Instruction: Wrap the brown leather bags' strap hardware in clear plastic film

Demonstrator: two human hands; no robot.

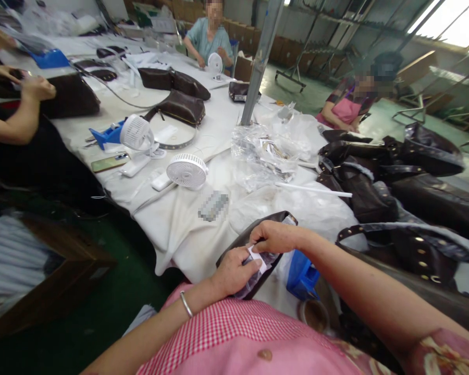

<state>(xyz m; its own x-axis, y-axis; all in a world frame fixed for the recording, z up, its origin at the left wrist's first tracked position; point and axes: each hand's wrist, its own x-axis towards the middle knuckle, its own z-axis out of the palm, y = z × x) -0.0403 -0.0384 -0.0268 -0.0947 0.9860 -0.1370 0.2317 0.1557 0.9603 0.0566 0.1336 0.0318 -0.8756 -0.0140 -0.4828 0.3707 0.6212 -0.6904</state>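
Paper [259,261], small and white, is held under the thumb of the left hand [236,271], while the right hand [274,238] curls its fingers at the upper end, though whether these grip it I cannot tell. Both hands are over a dark brown bag [240,240] at the near edge of the counter [219,112], with a blue tape dispenser [303,276] just right of it.

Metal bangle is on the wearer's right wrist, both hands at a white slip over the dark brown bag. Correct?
Wrong wrist: the head view shows the metal bangle on the left one. The left hand and right hand are both at the white slip over the dark brown bag.
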